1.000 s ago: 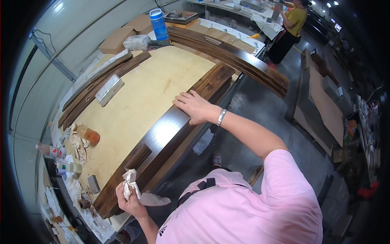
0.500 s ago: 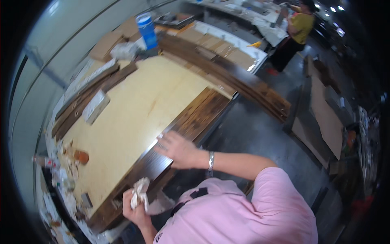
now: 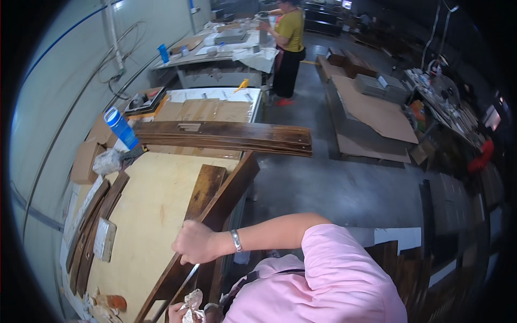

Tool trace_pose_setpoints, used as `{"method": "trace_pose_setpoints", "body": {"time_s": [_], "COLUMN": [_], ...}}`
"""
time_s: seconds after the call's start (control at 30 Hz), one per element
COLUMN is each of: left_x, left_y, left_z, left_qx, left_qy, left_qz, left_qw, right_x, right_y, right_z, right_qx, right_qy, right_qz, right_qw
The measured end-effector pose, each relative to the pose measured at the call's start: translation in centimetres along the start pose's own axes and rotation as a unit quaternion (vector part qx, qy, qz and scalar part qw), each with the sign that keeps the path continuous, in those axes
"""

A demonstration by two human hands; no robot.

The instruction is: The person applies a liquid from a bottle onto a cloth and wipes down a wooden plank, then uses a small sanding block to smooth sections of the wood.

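A long dark brown wooden board (image 3: 229, 188) stands tilted up on its edge along the near side of the pale tabletop (image 3: 161, 183). My right hand (image 3: 196, 242), with a metal bracelet at the wrist, is closed over the board's upper edge about midway. Low in the picture, my left hand (image 3: 175, 312) grips a crumpled whitish cloth (image 3: 194, 306) close to the board's near end. A second brown board (image 3: 205, 185) lies flat on the tabletop behind the tilted one. Part of the left hand is cut off by the lower edge.
A stack of long brown boards (image 3: 226, 134) lies across the far end. Curved brown wood pieces (image 3: 89, 237) and a wrapped grey block (image 3: 105, 239) lie at the left, near an orange-brown jar (image 3: 116, 302). A blue bottle (image 3: 121, 128) stands behind. Another person (image 3: 291, 37) works at a farther table.
The board under my right hand has gone from lying flat to tilted on its edge. My right hand has changed from resting flat to gripping it. The view has turned and takes in more room.
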State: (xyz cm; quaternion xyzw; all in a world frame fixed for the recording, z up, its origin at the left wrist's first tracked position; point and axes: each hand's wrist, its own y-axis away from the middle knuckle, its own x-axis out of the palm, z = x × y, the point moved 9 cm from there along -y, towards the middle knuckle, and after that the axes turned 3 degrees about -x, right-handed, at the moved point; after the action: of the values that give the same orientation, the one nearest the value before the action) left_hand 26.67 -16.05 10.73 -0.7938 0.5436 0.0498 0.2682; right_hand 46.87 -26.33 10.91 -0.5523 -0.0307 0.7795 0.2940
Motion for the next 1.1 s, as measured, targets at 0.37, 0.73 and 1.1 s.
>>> {"method": "trace_pose_setpoints", "body": {"time_s": [0.37,0.73,1.1], "left_x": [-0.8,4.4,10.4], "left_y": [-1.1,-5.6,-11.9], "left_z": [5.6,4.3,4.1], "left_qx": [-0.041,-0.051,-0.113], "left_qy": [0.063,0.111,0.078], "left_qz": [0.012,0.084,-0.001], "left_qw": [0.997,0.989,0.991], "right_x": [-7.9,-10.6,-15.4], "right_y": [17.4,34.2,22.1], "right_z": [-4.7,-5.1,-32.9], "right_qx": [0.390,0.570,0.515], "right_qy": [-0.065,-0.201,-0.198], "right_qz": [-0.122,-0.319,-0.242], "right_qw": [0.910,0.730,0.798]}}
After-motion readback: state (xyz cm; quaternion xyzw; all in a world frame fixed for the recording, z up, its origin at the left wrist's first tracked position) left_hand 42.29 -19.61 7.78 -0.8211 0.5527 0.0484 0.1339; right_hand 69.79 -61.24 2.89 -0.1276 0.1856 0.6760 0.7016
